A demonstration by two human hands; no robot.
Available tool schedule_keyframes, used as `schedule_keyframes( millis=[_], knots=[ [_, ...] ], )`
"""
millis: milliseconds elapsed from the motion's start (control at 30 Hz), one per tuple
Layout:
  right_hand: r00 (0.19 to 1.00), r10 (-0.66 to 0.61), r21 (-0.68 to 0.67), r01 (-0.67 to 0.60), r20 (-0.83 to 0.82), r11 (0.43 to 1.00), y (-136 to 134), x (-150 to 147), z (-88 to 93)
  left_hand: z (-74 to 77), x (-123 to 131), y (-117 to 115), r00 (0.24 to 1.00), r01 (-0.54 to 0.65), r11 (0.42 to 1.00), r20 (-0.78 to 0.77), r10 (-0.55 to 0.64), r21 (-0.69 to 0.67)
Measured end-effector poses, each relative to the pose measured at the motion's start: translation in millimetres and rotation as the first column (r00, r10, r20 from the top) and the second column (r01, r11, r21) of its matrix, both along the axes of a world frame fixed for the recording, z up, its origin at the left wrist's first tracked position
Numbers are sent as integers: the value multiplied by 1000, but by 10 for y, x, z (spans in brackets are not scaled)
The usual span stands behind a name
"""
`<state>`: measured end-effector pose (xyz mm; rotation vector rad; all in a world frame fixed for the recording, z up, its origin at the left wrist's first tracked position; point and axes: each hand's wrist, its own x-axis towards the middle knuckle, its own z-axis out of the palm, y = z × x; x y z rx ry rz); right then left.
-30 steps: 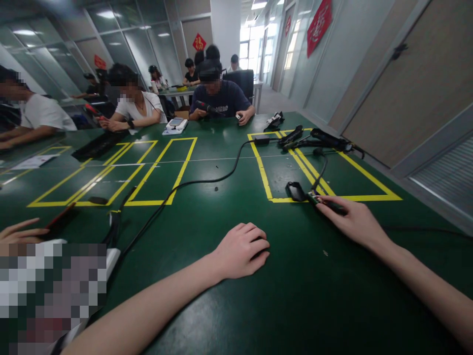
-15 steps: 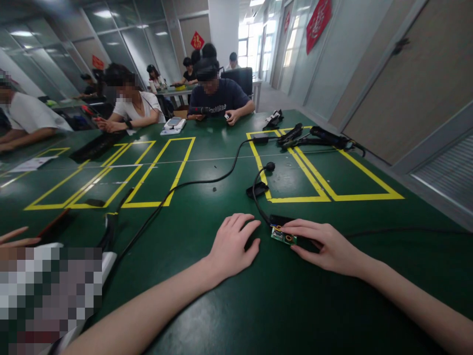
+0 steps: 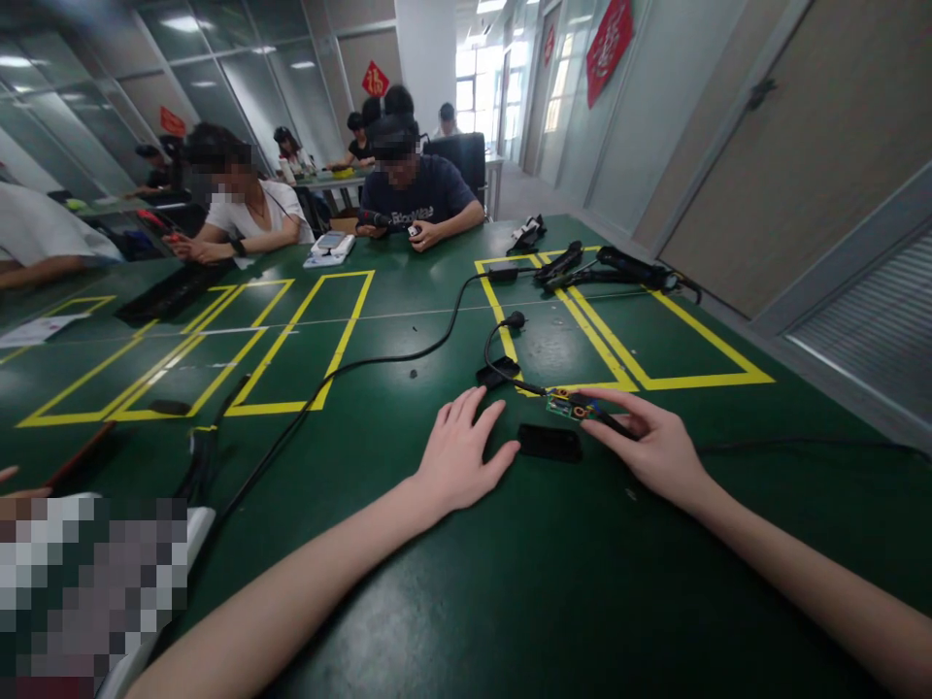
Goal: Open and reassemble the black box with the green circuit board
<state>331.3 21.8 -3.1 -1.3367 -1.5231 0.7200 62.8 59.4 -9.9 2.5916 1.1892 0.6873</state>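
Note:
Between the thumb and fingers of my right hand, a small green circuit board with copper coils and coloured wires is pinched at its right end. Black cable runs from both ends of the board; one ends in a black plug. Just below the board lies a black plastic casing half, open like a shallow tray. My left hand rests on the table with fingers spread, holding nothing, its thumb close to that casing. A second black casing piece sits beyond my left fingertips.
A long black cable curves across the green table. Yellow tape marks rectangles on it. Black folded parts lie at the far right. At lower left are a blurred white-edged object and another person's hand. Co-workers sit opposite.
My right hand has lifted the circuit board away from me, off the casing half, which now shows whole. My left hand has shifted slightly forward, and the camera view has turned a little.

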Motion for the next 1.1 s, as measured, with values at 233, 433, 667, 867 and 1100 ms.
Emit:
schedule_keyframes(
  millis=[233,433,667,867,1100],
  knots=[
    [994,-64,-19,62,-90,998,76,11,-75,22,359,213,998,62,996,31,-60,-63],
    [997,50,-90,-55,-57,994,65,28,-38,27,160,124,980,191,977,71,-185,-96],
    [964,266,-139,-265,-6,954,-88,-180,37,88,-142,-264,955,263,960,168,-245,-96],
    [877,479,-142,-468,52,872,-284,-488,37,133,-398,-386,981,141,990,130,-143,24],
    [873,451,10,-461,184,887,-262,-550,79,154,-435,-226,939,330,941,76,-336,77]
  ],
)
